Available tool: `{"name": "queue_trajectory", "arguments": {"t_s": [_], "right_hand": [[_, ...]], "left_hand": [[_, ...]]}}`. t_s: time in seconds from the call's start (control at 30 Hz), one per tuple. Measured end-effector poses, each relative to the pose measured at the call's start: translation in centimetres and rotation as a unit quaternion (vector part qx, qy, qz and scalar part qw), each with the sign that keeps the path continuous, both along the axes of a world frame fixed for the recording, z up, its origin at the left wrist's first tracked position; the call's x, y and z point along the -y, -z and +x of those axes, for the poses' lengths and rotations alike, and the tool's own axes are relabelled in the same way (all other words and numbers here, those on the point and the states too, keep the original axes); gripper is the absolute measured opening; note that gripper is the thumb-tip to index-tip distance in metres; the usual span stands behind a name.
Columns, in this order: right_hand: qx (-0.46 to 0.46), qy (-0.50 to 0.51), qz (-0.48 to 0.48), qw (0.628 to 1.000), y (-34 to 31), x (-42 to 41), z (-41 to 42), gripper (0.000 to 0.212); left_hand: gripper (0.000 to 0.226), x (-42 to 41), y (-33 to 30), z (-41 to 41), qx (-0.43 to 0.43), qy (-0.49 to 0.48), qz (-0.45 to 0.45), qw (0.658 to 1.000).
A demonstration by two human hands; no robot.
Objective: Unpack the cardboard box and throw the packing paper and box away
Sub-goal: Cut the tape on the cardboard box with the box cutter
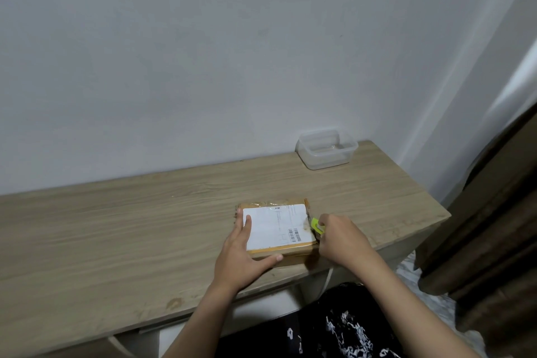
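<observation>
A flat brown cardboard box [287, 251] wrapped in clear tape lies near the front edge of the wooden table [116, 229]. A white shipping label [276, 224] with barcodes covers its top. My left hand [244, 253] rests flat on the box's left side, fingers on the label and thumb along the front edge. My right hand [340, 237] grips a small yellow-green cutter [316, 225], whose tip touches the box's right edge. The box is closed, so its contents are hidden.
A clear plastic container [327, 148] stands at the table's back right corner, against the grey wall. A brown curtain [494, 227] hangs at the right. My lap in black patterned cloth [334, 325] sits below the table's front edge.
</observation>
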State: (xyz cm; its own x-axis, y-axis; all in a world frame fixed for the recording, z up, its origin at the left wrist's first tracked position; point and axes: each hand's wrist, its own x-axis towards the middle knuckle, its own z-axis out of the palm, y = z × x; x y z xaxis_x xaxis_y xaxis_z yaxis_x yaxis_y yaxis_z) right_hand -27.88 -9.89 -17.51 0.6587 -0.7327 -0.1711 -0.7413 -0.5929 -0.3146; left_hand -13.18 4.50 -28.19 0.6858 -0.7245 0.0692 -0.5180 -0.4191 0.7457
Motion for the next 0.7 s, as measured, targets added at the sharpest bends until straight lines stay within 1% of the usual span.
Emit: {"name": "queue_trajectory", "arguments": {"t_s": [0.13,0.37,0.53,0.7], "right_hand": [[0.016,0.008,0.004,1.0,0.3,0.0,-0.6,0.03],[0.035,0.016,0.027,0.999,0.3,-0.1,-2.0,0.029],[0.054,0.024,0.037,0.998,0.4,-0.4,-2.6,0.031],[0.058,0.016,0.026,0.998,0.5,-0.9,-3.7,0.034]], "left_hand": [[0.12,0.1,-0.1,0.0,-0.004,0.001,0.003,1.0],[0.123,0.0,-0.4,0.0,-0.012,0.001,0.013,1.0],[0.121,0.1,-0.4,0.0,-0.007,0.005,0.012,1.0],[0.122,0.0,-0.6,-0.1,-0.013,0.007,0.013,1.0]]}}
